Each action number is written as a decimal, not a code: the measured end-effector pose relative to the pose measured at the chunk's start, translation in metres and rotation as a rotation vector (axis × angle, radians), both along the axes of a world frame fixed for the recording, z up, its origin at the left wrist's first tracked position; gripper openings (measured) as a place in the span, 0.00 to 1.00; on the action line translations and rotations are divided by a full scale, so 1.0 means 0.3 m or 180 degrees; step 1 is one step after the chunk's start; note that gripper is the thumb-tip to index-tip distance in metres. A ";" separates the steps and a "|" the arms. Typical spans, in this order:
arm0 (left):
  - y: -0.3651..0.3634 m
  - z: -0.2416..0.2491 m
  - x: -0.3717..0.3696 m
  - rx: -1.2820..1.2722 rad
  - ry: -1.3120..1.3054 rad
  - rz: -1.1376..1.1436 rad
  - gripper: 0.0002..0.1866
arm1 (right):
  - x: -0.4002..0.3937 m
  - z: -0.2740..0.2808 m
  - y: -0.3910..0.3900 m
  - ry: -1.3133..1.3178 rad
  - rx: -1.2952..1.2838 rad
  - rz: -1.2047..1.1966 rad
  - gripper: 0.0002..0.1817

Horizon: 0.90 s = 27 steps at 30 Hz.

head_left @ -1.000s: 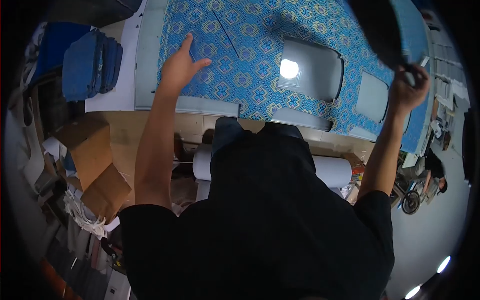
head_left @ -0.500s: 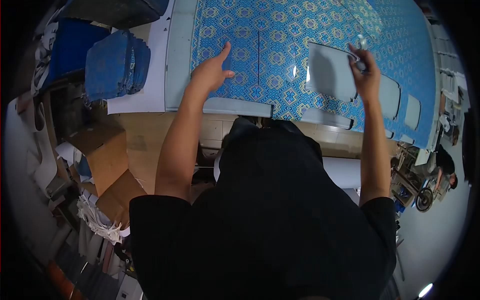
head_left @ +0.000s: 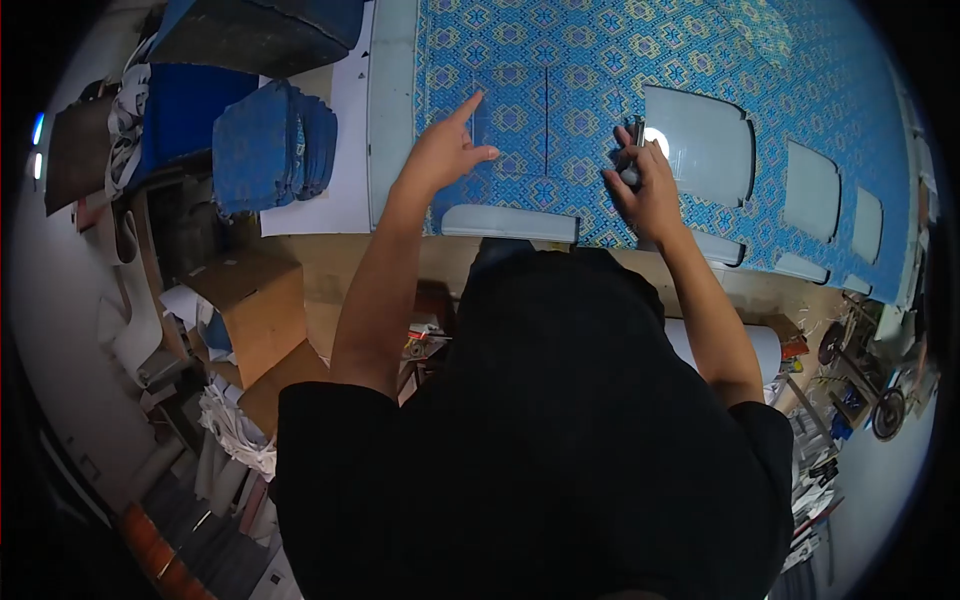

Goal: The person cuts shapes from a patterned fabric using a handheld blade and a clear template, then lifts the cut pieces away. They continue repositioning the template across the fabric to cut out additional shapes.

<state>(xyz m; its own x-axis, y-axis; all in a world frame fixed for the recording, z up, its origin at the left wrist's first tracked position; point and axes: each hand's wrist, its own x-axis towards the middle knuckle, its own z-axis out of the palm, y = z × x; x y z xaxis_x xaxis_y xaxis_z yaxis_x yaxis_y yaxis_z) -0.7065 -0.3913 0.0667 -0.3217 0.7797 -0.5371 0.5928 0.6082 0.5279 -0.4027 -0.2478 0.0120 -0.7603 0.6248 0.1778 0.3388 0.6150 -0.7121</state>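
Observation:
My left hand (head_left: 440, 153) lies on a blue patterned fabric (head_left: 590, 40), index finger stretched forward and thumb out to the side. Under and beside it is a faintly outlined, see-through rectangular panel (head_left: 510, 150) with a dark line along its right edge. My right hand (head_left: 648, 190) is closed around a small metal hand tool (head_left: 632, 172), whose exact kind I cannot make out. This hand is between the panel and a large cut-out (head_left: 705, 150) that bares the pale tabletop. A narrower cut-out (head_left: 510, 222) runs along the near edge.
Stacked blue fabric pieces (head_left: 255, 150) stand at the left on white board (head_left: 350, 180). More cut-outs (head_left: 812, 190) line the fabric to the right. A cardboard box (head_left: 250, 300) sits on the floor at left. Wheeled equipment (head_left: 888, 412) is at far right.
My right hand has moved left with the tool, from the far side of the large cut-out to its left edge. My left hand keeps its pose on the fabric. The camera view has shifted.

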 end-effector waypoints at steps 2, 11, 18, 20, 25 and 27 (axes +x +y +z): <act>-0.033 -0.032 -0.021 0.0398 -0.0498 0.0362 0.40 | 0.002 0.010 -0.020 -0.0074 -0.0039 -0.0143 0.18; -0.239 -0.230 -0.168 0.1684 0.1593 -0.0868 0.29 | -0.135 -0.014 -0.161 -0.0161 0.0332 -0.0658 0.21; -0.277 -0.238 -0.230 0.1706 0.1439 -0.1070 0.30 | -0.226 0.003 -0.216 -0.0431 0.0220 -0.0686 0.20; -0.272 -0.238 -0.237 0.1746 0.1427 -0.1101 0.31 | -0.234 0.005 -0.214 -0.0209 0.0335 -0.0752 0.20; -0.260 -0.241 -0.220 0.1780 0.1432 -0.0968 0.32 | -0.210 -0.011 -0.206 -0.0296 0.0103 -0.0734 0.20; -0.261 -0.248 -0.222 0.1822 0.1443 -0.0896 0.32 | -0.213 -0.028 -0.207 -0.0270 0.0138 -0.0702 0.20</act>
<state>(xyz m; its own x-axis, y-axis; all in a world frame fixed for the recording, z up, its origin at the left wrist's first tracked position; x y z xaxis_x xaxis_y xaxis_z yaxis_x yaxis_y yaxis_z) -0.7733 -0.4695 -0.0077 -0.1626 0.9806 0.1098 0.9171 0.1091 0.3834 -0.4666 -0.3098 0.0037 -0.6196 0.7705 0.1494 0.5258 0.5488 -0.6498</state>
